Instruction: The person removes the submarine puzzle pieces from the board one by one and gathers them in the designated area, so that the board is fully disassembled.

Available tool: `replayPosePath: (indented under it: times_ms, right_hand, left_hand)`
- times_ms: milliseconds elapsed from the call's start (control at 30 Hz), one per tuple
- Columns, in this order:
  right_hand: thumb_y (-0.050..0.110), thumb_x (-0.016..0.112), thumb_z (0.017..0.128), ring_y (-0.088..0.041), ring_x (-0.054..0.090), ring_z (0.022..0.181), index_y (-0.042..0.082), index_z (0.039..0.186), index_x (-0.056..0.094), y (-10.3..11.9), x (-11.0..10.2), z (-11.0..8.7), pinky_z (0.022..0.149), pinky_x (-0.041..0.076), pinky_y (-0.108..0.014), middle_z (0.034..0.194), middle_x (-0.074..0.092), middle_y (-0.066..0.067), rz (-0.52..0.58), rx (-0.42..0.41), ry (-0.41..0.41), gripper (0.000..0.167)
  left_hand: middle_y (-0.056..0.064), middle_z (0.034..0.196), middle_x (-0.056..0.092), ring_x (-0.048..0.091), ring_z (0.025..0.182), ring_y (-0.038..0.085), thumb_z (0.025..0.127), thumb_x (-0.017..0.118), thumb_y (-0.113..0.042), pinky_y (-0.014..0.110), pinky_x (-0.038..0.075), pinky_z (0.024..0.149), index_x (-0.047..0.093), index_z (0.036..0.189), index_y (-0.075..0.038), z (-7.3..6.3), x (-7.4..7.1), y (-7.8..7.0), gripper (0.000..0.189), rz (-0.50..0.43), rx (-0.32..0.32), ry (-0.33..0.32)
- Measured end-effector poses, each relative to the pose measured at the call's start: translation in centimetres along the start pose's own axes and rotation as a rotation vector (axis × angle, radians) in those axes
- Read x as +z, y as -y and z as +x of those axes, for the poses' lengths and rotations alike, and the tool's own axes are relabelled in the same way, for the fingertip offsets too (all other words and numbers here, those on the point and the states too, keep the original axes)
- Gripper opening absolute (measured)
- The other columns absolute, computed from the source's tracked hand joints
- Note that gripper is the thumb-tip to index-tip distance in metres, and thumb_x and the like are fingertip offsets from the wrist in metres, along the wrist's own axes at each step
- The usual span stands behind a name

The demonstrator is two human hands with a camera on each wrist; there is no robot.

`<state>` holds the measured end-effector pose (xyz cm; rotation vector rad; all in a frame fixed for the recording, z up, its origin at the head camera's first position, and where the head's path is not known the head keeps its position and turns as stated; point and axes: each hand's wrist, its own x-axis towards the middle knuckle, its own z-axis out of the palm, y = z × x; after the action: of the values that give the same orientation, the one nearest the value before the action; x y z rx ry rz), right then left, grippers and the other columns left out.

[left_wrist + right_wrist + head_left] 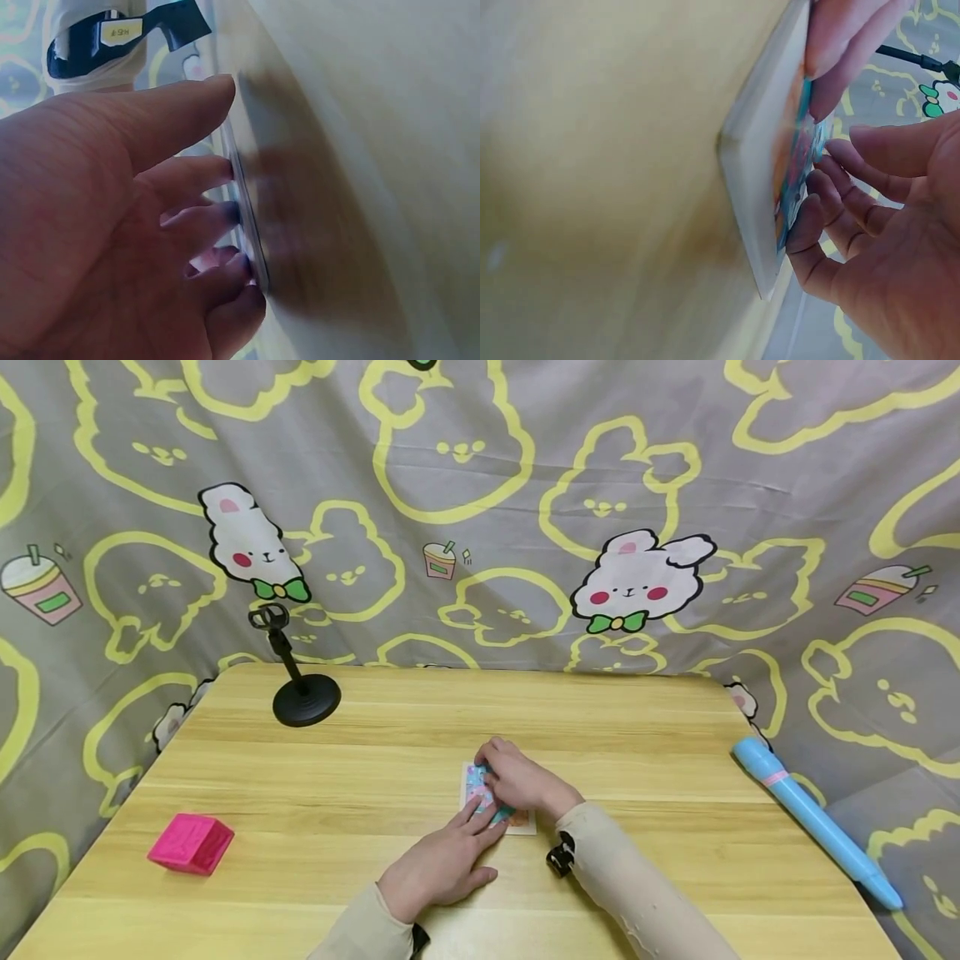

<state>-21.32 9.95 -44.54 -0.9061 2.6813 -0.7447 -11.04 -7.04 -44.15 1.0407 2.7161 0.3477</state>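
A small flat picture board (476, 783) with a white border and a blue, pink and orange picture lies in the middle of the table. My left hand (442, 867) presses its outstretched fingertips on the near part of the picture; in the left wrist view the thumb stands apart from the board's edge. From the right, my right hand (525, 782) touches the far part with bent fingertips. The right wrist view shows the board's thick pale edge (748, 202) and the right fingers (806, 225) on its surface. Part of the picture is hidden under both hands.
On the wooden table (360, 777) stand a black microphone stand (306, 697) at the back left and a pink cube (189, 843) at the left. A long blue microphone-shaped object (813, 818) lies along the right edge. Behind hangs a patterned grey curtain (495, 460).
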Motion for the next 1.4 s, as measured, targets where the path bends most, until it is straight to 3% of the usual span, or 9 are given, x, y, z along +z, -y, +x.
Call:
replayPosePath:
  times_ms: [267, 467, 600, 833, 1133, 1400]
  right_hand:
    - [0.010, 0.053, 0.101, -0.017, 0.051, 0.098, 0.006, 0.119, 0.062, 0.2, -0.1, 0.2, 0.090, 0.046, -0.036, 0.107, 0.052, -0.002, 0.045, 0.049, -0.022, 0.020]
    - [0.014, 0.056, 0.101, -0.014, 0.052, 0.076, 0.012, 0.096, 0.061, 0.4, -0.4, 0.5, 0.071, 0.046, -0.032, 0.087, 0.054, 0.002, 0.076, 0.072, -0.052, 0.008]
    - [0.015, 0.055, 0.101, -0.013, 0.052, 0.068, 0.014, 0.093, 0.060, 0.2, -0.5, 0.3, 0.063, 0.046, -0.030, 0.078, 0.056, 0.003, 0.128, 0.099, -0.048, 0.010]
    - [0.013, 0.056, 0.101, -0.013, 0.055, 0.073, 0.014, 0.096, 0.064, -0.7, -1.7, -1.0, 0.068, 0.048, -0.032, 0.081, 0.059, 0.004, 0.199, 0.139, -0.107, 0.009]
    - [0.003, 0.061, 0.094, -0.015, 0.058, 0.077, 0.010, 0.094, 0.069, -5.2, -5.3, -3.7, 0.072, 0.050, -0.035, 0.083, 0.063, 0.002, 0.170, 0.148, -0.194, 0.011]
    - [-0.001, 0.063, 0.091, -0.020, 0.057, 0.078, 0.003, 0.093, 0.069, -10.0, -7.5, -4.4, 0.072, 0.047, -0.035, 0.083, 0.063, -0.004, 0.139, 0.236, -0.223, 0.007]
  left_hand:
    - [0.012, 0.158, 0.028, 0.019, 0.146, 0.033, 0.096, 0.063, -0.034, 0.038, 0.034, 0.109, 0.045, 0.149, -0.010, 0.0, -0.1, -0.1, 0.061, -0.008, -0.010, 0.016]
    - [0.011, 0.159, 0.027, 0.018, 0.146, 0.032, 0.092, 0.068, -0.037, 0.036, 0.033, 0.110, 0.043, 0.150, -0.012, 0.1, -0.2, 0.0, 0.069, -0.005, -0.005, 0.024]
    - [0.011, 0.159, 0.027, 0.018, 0.146, 0.033, 0.090, 0.069, -0.039, 0.036, 0.033, 0.110, 0.042, 0.150, -0.011, 0.1, -0.2, 0.0, 0.071, -0.010, -0.002, 0.031]
    - [0.012, 0.158, 0.029, 0.017, 0.146, 0.034, 0.090, 0.068, -0.041, 0.049, 0.027, 0.112, 0.043, 0.150, -0.010, 0.0, -0.3, 0.0, 0.071, -0.014, 0.001, 0.053]
    - [0.011, 0.159, 0.027, 0.016, 0.146, 0.032, 0.088, 0.070, -0.044, 0.050, 0.028, 0.111, 0.041, 0.151, -0.012, 0.1, -0.4, -0.1, 0.076, -0.021, -0.001, 0.054]
    - [0.012, 0.159, 0.025, 0.015, 0.147, 0.033, 0.088, 0.071, -0.042, 0.051, 0.028, 0.111, 0.041, 0.151, -0.011, 0.1, -0.4, -0.1, 0.077, -0.040, -0.005, 0.056]
